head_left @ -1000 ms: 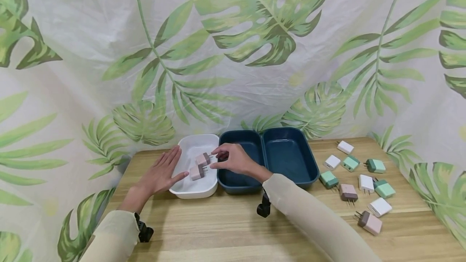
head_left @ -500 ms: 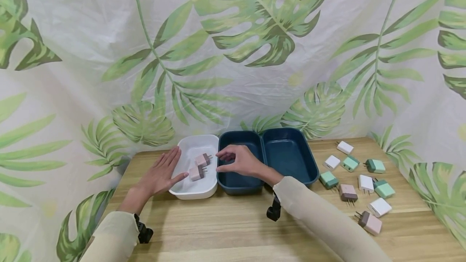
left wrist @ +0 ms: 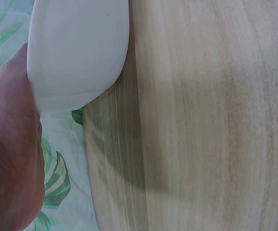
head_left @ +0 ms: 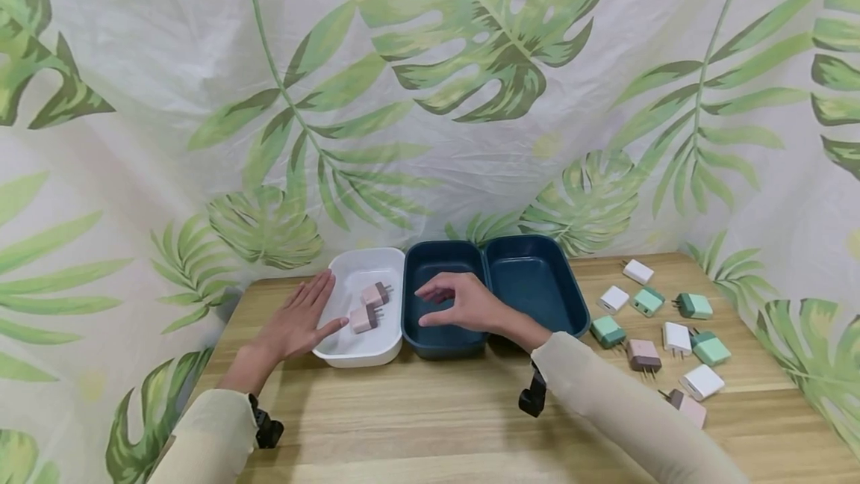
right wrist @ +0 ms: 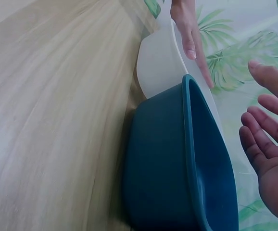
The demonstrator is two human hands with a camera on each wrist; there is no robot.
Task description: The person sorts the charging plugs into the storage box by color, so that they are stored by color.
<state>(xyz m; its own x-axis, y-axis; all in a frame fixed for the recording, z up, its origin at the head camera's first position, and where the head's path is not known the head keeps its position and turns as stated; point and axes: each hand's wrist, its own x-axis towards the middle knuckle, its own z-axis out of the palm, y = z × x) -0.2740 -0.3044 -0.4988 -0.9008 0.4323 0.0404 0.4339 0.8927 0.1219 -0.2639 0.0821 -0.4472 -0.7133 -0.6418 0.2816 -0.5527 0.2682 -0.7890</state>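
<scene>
The left hand (head_left: 295, 320) lies with straight fingers along the left rim of the white tray (head_left: 365, 355), its thumb reaching over the inside; in the left wrist view part of that hand (left wrist: 14, 144) is against the tray's wall (left wrist: 81, 53). Two pink chargers (head_left: 375, 294) (head_left: 363, 318) with brown pronged ends lie close together in this tray. Above the middle dark blue tray (head_left: 443, 352) hovers the right hand (head_left: 470, 303), fingers bent loosely and thumb apart, holding nothing. The right wrist view shows this hand (right wrist: 273, 130) empty beside the blue tray (right wrist: 163, 163).
A second dark blue tray (head_left: 537, 290) adjoins the middle one. On the table's right side lie several loose chargers: white (head_left: 637, 271), green (head_left: 693, 305) and pink-brown (head_left: 643, 355). The right sleeve (head_left: 618, 394) partly covers a pink one (head_left: 690, 409). A leaf-print cloth (head_left: 403, 133) hangs behind.
The right hand has moved right, from beside the pink chargers in the white tray to above the middle blue tray. The left hand and both pink chargers in the tray have stayed put.
</scene>
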